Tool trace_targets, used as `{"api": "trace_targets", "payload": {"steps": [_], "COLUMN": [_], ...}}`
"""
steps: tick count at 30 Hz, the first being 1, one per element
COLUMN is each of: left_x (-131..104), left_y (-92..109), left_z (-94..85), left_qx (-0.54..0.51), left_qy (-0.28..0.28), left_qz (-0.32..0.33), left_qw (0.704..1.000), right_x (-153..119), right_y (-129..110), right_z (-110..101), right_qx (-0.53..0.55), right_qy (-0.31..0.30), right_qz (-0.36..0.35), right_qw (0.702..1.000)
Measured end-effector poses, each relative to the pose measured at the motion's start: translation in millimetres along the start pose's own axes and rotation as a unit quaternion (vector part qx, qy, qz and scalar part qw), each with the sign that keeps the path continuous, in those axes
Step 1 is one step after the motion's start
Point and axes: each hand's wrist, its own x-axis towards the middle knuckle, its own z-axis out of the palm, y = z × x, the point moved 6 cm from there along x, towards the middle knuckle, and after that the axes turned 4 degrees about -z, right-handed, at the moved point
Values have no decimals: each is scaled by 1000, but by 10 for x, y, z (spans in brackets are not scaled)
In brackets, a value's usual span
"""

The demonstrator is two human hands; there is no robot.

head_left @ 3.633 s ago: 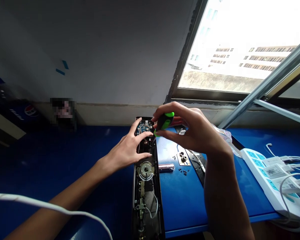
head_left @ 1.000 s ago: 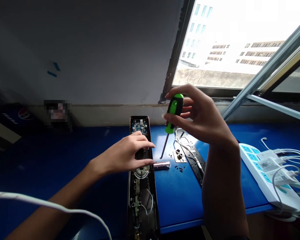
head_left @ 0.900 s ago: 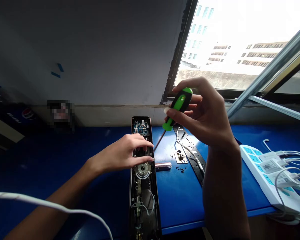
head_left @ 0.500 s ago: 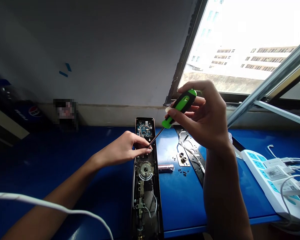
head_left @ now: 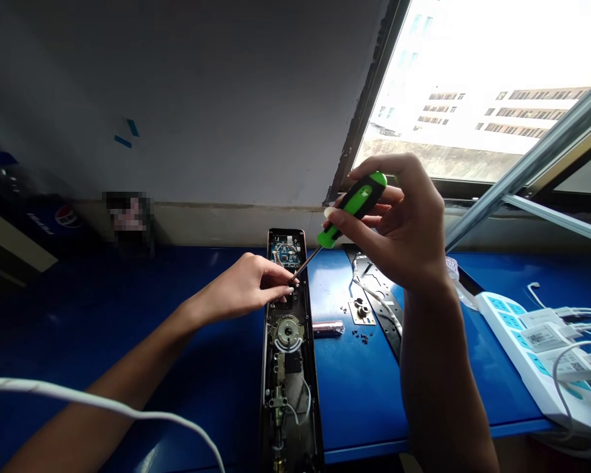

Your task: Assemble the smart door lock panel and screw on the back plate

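Note:
A long black device housing (head_left: 288, 394) lies open on the blue table, with a blue circuit board (head_left: 286, 252) at its far end and a round metal part (head_left: 288, 332) near its middle. My right hand (head_left: 394, 223) grips a green and black screwdriver (head_left: 358, 205) by its handle. The shaft slants down to the left into the housing. My left hand (head_left: 249, 286) reaches in from the left, thumb and forefinger pinched near the screwdriver's tip. What lies between those fingers is too small to make out.
Right of the housing are a shiny wrapped roll (head_left: 328, 329), small dark screws (head_left: 362, 337), a square metal plate (head_left: 362, 311) and a long black panel (head_left: 378, 289) with a white cable. A white power strip (head_left: 522, 361) with plugs stands farther right. Another white cable (head_left: 98, 404) crosses the lower left.
The screwdriver's tip and my left fingertips have moved slightly up and left relative to the housing. My left thumb and forefinger look a little differently placed. My right hand keeps its grip.

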Motion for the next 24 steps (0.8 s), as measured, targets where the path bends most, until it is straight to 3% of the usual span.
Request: {"api": "trace_targets", "payload": {"steps": [5, 14, 24], "left_x": [-3, -13, -13], "left_y": [53, 64, 97], "left_z": [16, 11, 24], "left_qx": [-28, -9, -7], "left_qy": [-6, 0, 22], "left_qz": [5, 35, 59], "left_qw": [1000, 999, 998], "right_x": [-3, 4, 21], "right_y": [-7, -26, 55], "right_z": [52, 78, 81], "right_qx": [-4, 10, 70], "right_qy": [-45, -34, 33], "right_qz": [-15, -9, -114], "right_qw": [999, 999, 990]}}
